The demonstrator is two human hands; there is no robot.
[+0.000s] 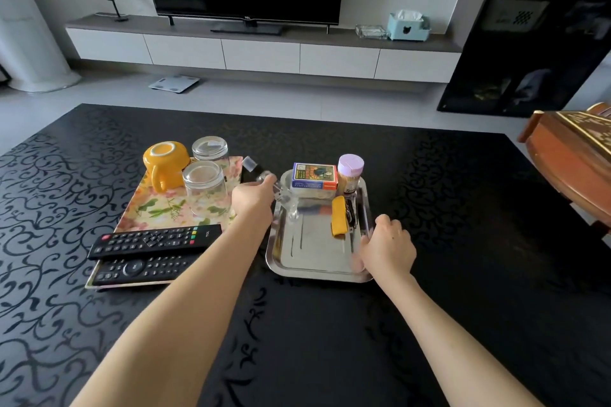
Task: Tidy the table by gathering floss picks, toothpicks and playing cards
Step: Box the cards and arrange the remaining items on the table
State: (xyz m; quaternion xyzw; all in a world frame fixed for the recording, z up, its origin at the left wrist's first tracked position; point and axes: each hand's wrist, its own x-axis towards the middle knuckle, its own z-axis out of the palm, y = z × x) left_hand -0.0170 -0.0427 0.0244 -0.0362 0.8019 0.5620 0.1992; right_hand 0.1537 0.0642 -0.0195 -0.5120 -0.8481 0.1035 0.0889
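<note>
Head view: a steel tray [314, 258] sits just right of centre on the black patterned desk [463, 208]. At its far end lie a box of playing cards [314, 175], resting on a clear container whose contents I cannot make out, and beside it a toothpick jar [349, 173] with a lilac lid. Nearer, along the tray's right side, lies a yellow packet [339, 216] next to something dark that is too small to identify.

The left hand [253, 198], at the tray's upper left corner, has its grip closed on a clear, blurred object [284, 198], possibly a floss pick case; its exact nature is unclear. The right hand [386, 249] is curled over the tray's right rim near the lower corner, fingers wrapped on the edge.

To the left, a flowered tray [148, 208] carries a yellow mug [165, 162], two upturned glasses [206, 182] and two remotes [152, 239].

Handling, as a judgement: the card box is light and stiff, best pinched across its long sides. The jar is light but tall and likely to tip, so take it round the body below the lid. The clear plastic looks slick and should be held by its edges. The steel tray is rigid and smooth; things could slide if it tilts, so keep it level.
</note>
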